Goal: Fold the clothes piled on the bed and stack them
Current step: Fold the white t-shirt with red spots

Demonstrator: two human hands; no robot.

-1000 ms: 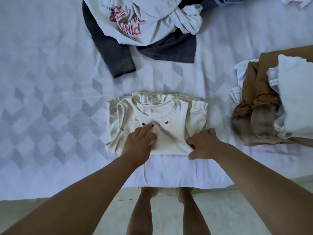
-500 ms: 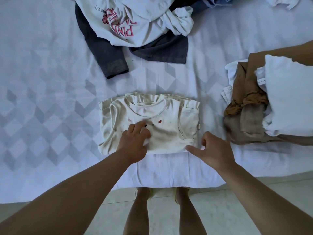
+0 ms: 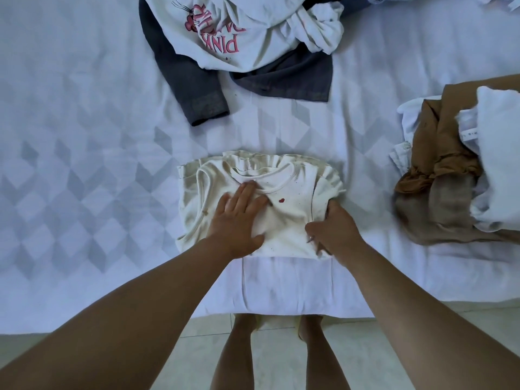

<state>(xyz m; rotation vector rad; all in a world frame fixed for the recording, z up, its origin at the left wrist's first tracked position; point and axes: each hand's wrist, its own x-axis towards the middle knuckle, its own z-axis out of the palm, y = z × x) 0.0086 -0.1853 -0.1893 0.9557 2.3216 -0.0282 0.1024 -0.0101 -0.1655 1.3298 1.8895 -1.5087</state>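
A folded cream top (image 3: 292,220) with a ruffled edge and a small red heart lies near the front edge of the bed (image 3: 84,136). My left hand (image 3: 239,218) presses flat on its middle, fingers straight and reaching the neckline. My right hand (image 3: 332,229) grips the top's right edge, fingers tucked under the fabric and thumb on top. At the right stands a stack of clothes (image 3: 450,175), brown and white. At the back lies the loose pile, with a white "PINK" print shirt (image 3: 239,32) over a dark grey shirt (image 3: 194,88).
The bed's front edge (image 3: 281,308) runs just below the cream top, with tiled floor (image 3: 365,356) and my legs beneath. Patterned white sheet spreads wide on the left.
My left hand has flattened and slid up to the neckline. My right hand, which had lifted off the fabric half a second ago, has returned and taken hold of the top's right edge.
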